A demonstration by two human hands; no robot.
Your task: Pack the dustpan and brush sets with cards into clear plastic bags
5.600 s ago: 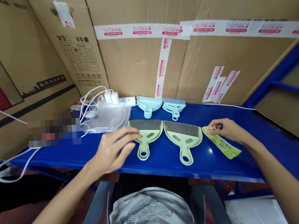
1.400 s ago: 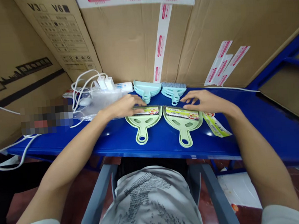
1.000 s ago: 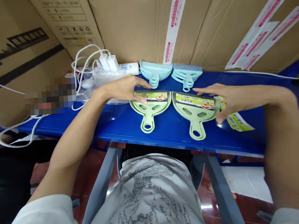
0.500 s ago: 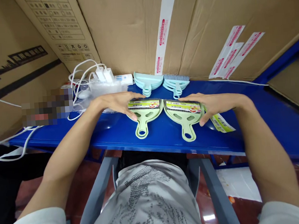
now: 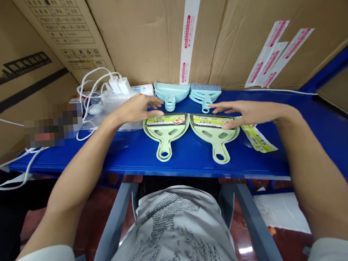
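My left hand (image 5: 136, 108) and right hand (image 5: 244, 113), fingers spread flat, rest on two green dustpans (image 5: 165, 132), handles pointing toward me.

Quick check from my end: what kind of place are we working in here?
Probably a warehouse or packing station. Large taped cardboard cartons stand behind a blue metal shelf used as a bench, with identical stacked blue dustpans and labelled green brush sets laid out like stock.

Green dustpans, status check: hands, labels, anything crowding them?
Left hand open, fingertips on left green dustpan. Right hand open on right green dustpan. Label strips beside right hand; blue dustpans stacked behind.
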